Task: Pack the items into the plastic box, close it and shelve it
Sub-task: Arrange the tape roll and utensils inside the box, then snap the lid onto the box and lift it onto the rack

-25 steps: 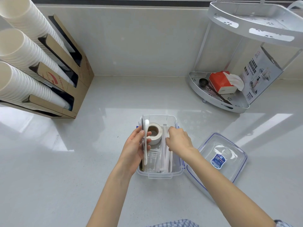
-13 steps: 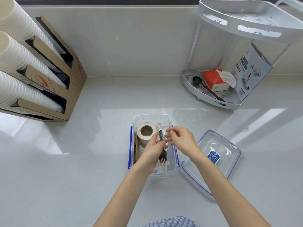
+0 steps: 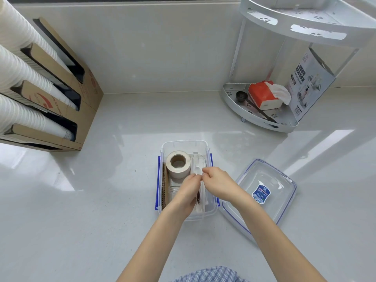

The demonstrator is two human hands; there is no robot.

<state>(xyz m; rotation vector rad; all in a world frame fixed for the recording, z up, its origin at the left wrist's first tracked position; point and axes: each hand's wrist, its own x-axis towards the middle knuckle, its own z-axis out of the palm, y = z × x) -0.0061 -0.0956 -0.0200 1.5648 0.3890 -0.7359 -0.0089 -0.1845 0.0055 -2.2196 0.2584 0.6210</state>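
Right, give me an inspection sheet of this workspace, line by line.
Surface: glossy pale countertop, with reflections.
Job's things: open plastic box holding tape roll, cardboard strip and white utensils; lid lies beside it, off.
Clutter: nothing seen loose on the counter.
Grippers: left hand and right hand inside the box, pinching the utensils.
Cables: nothing seen.
Surroundings: paper cups in a cardboard dispenser; corner rack with tissue pack.

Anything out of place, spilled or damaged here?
Nothing stands out. The plastic box sits upright, its lid flat beside it, both hands arranging cutlery inside next to the tape roll.
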